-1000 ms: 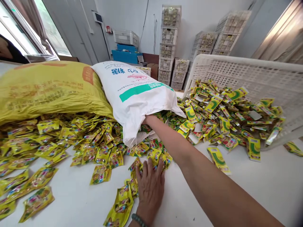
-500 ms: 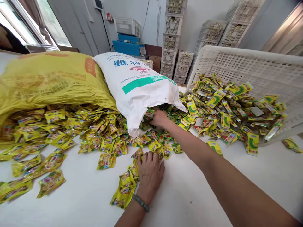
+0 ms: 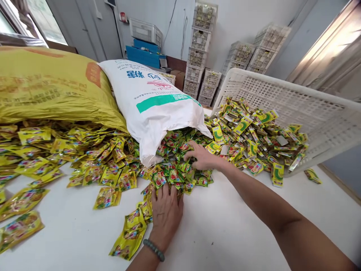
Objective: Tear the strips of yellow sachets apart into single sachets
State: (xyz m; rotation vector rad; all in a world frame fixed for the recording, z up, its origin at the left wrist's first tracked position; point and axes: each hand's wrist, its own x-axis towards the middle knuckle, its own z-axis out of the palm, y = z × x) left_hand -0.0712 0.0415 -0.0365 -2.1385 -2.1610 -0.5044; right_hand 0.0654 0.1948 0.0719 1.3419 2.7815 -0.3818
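Note:
My left hand [image 3: 167, 211], a beaded bracelet at its wrist, lies palm down with its fingers stretched onto the near edge of the packet heap. Beside it a strip of yellow packets [image 3: 128, 235] rests on the table. My right hand [image 3: 202, 156] hovers at or touches the small green packets [image 3: 175, 174], its fingers apart and slightly bent; I see nothing held in it. These green packets spill from the mouth of a white printed sack [image 3: 169, 113]. Yellow packets [image 3: 107, 177] lie heaped to the left, under and in front of a yellow sack [image 3: 56, 86].
A white plastic basket [image 3: 282, 90] lies tipped on its side at the right, with small yellow-green boxes [image 3: 242, 126] spilling out. Stacked crates [image 3: 197, 58] stand along the back wall near blue boxes [image 3: 143, 56]. Everything in front rests on a white table [image 3: 225, 233].
My right hand has come out of the white sack's mouth toward me, and more green packets now lie in front of it. My left hand stays by the heap's edge. The view has shifted right.

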